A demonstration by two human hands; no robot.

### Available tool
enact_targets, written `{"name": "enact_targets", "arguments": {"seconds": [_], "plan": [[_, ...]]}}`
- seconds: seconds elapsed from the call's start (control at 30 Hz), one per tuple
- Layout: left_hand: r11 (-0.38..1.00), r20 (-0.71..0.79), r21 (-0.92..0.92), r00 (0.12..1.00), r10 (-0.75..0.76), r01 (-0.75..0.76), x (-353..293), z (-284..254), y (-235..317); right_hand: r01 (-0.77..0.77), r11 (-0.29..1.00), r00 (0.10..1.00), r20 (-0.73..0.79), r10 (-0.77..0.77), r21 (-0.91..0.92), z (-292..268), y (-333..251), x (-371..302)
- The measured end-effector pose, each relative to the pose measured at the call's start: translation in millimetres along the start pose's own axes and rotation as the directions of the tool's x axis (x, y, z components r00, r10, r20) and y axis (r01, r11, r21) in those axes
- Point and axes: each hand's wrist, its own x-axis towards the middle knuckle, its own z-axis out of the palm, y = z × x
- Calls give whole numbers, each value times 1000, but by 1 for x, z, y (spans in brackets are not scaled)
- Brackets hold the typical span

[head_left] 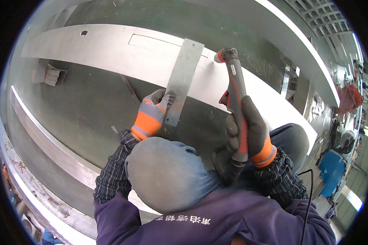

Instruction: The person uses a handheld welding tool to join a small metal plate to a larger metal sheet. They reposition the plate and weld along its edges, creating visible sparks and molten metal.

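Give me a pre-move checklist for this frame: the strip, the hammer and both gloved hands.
1. Left hand grips the lower end of the metal strip: ok.
2. Strip's upper end lies on the long pale panel: ok.
3. Right hand wraps the hammer handle: ok.
4. Hammer head raised off the panel: ok.
5. Gloves on both hands: ok.
6. Strip lined up with any mark: cannot tell.

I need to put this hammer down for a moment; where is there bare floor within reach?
Bare grey floor lies left of the left hand, between the long panel and angle rail. Crowded: the metal strip, knees, right hand.
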Motion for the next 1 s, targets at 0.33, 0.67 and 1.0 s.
{"name": "enact_targets", "arguments": {"seconds": [0.33,0.67,1.0], "plan": [[992,3,-23,992,127,-127,9,5,-9,39,999,999,-32,-40,-38,13,5,4],[975,-48,-150,987,156,-161,8,17,-20,40,999,999,-26,-41,-20,11,9,10],[982,-28,-76,985,169,-171,9,11,-19,34,999,999,-39,-34,7,19,5,10]]}}
